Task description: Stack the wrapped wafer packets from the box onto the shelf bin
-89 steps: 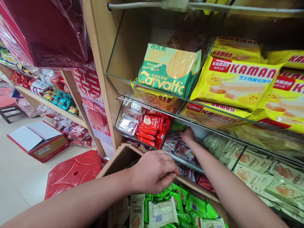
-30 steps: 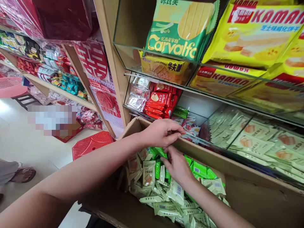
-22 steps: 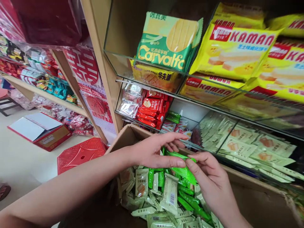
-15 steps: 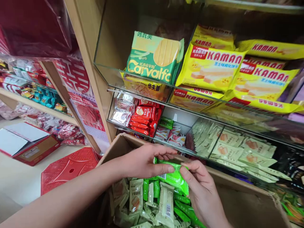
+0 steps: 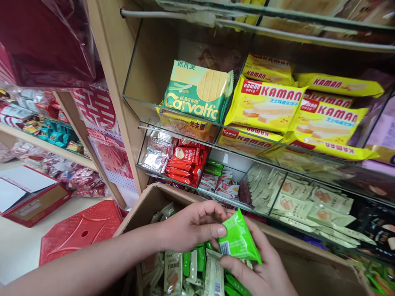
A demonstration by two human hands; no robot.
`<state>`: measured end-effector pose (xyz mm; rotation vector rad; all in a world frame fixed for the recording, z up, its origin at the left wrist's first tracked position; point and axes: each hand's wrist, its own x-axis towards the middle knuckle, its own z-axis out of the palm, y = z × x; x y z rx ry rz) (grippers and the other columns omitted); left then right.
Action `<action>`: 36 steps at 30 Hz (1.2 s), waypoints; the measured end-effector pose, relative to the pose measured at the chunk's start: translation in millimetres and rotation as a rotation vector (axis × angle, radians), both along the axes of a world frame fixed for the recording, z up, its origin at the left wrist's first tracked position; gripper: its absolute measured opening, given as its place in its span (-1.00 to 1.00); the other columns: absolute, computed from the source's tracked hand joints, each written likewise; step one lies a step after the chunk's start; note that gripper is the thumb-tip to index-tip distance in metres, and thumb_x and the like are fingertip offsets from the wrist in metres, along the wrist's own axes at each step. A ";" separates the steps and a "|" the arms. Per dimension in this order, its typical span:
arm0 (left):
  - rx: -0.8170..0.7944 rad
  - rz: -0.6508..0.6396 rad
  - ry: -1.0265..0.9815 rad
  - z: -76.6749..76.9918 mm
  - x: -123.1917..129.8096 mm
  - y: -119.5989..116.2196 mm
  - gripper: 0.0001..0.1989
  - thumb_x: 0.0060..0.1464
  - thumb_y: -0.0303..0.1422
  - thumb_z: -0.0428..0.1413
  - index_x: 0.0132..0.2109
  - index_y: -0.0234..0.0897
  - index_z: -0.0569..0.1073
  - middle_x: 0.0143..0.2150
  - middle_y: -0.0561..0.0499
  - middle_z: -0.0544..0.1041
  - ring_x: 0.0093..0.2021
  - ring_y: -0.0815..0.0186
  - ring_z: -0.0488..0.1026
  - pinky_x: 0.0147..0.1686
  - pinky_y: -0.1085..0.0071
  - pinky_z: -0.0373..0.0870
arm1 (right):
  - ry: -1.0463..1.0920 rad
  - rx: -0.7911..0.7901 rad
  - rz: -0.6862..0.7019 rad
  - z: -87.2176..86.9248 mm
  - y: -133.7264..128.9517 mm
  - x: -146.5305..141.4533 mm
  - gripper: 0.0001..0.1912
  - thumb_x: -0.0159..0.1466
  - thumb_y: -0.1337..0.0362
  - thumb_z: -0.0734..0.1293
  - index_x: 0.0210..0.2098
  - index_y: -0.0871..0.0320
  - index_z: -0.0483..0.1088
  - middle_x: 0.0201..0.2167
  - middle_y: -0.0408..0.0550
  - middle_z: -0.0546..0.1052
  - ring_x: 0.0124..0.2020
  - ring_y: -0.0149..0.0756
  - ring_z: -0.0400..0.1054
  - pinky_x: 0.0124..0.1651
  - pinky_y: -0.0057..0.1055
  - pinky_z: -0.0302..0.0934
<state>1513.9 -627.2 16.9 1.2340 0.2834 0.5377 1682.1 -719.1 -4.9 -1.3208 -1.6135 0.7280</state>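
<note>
In front of the glass-fronted shelf unit (image 5: 112, 82) stands the open cardboard carton (image 5: 314, 263). Over its heaped packets (image 5: 214, 271), left hand (image 5: 197, 224) and right hand (image 5: 262, 263) each have their grip clamped on one green snack packet (image 5: 239, 236), thumbs around its barcode (image 5: 225, 248). Light pressure at the edges should suit best; squeezing could crush the contents.

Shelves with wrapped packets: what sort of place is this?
Probably a snack shop: yellow KAMAN packets and red packets sit sorted in clear-fronted compartments, and a cardboard box holds many green and cream packets.
</note>
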 end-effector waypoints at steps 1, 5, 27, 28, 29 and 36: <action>0.022 -0.001 0.019 1.2 -0.7 -1.4 -0.79 0.01 -0.31 0.12 -0.21 -0.27 0.31 -0.32 0.08 0.35 -0.36 0.45 0.33 -0.36 0.49 0.31 | -0.112 0.060 -0.052 -0.4 0.1 -0.6 -0.43 0.10 0.21 0.33 0.08 -0.10 0.10 -0.06 -0.04 0.42 -0.19 -0.21 0.40 -0.24 -0.35 0.34; 0.082 -0.045 0.053 10.2 -5.1 -3.8 -0.68 0.05 -0.24 0.06 -0.06 -0.24 0.28 -0.19 0.00 0.37 -0.21 0.41 0.33 -0.23 0.47 0.28 | -0.557 0.285 -0.142 7.0 3.9 1.5 -0.48 0.10 0.26 0.32 0.04 0.03 0.13 -0.14 0.03 0.40 -0.17 -0.14 0.33 -0.22 -0.27 0.32; 0.148 0.185 0.330 -2.1 -0.7 8.0 -0.60 0.00 -0.22 0.08 -0.05 -0.26 0.18 -0.46 0.11 0.42 -0.55 0.44 0.37 -0.61 0.56 0.23 | 0.089 -0.264 -0.167 23.2 31.2 34.6 -0.47 0.06 0.07 0.34 -0.03 0.17 0.24 -0.33 -0.01 0.51 -0.37 -0.27 0.40 -0.35 -0.40 0.33; 0.175 0.189 0.367 -2.6 -1.6 8.3 -0.62 0.02 -0.23 0.06 -0.05 -0.26 0.18 -0.46 0.10 0.42 -0.55 0.45 0.36 -0.61 0.56 0.21 | 0.082 -0.237 -0.211 26.0 36.3 37.9 -0.45 0.05 0.07 0.34 -0.03 0.18 0.24 -0.38 -0.03 0.50 -0.42 -0.30 0.39 -0.38 -0.41 0.33; 0.192 0.187 0.388 -3.0 -2.2 8.4 -0.64 0.03 -0.24 0.04 -0.04 -0.27 0.18 -0.44 0.09 0.43 -0.55 0.46 0.35 -0.60 0.56 0.20 | 0.078 -0.208 -0.251 28.3 41.2 41.0 -0.45 0.04 0.07 0.35 -0.04 0.19 0.25 -0.42 -0.05 0.49 -0.46 -0.31 0.38 -0.41 -0.41 0.32; 0.142 0.212 0.375 -4.2 -2.4 10.1 -0.45 0.07 -0.16 -0.02 0.16 -0.18 -0.01 -0.39 0.05 0.46 -0.56 0.44 0.39 -0.67 0.59 0.19 | 0.114 -0.250 -0.185 33.4 49.5 33.8 -0.51 0.02 0.10 0.37 -0.11 0.18 0.29 -0.50 -0.11 0.46 -0.43 -0.34 0.36 -0.39 -0.46 0.30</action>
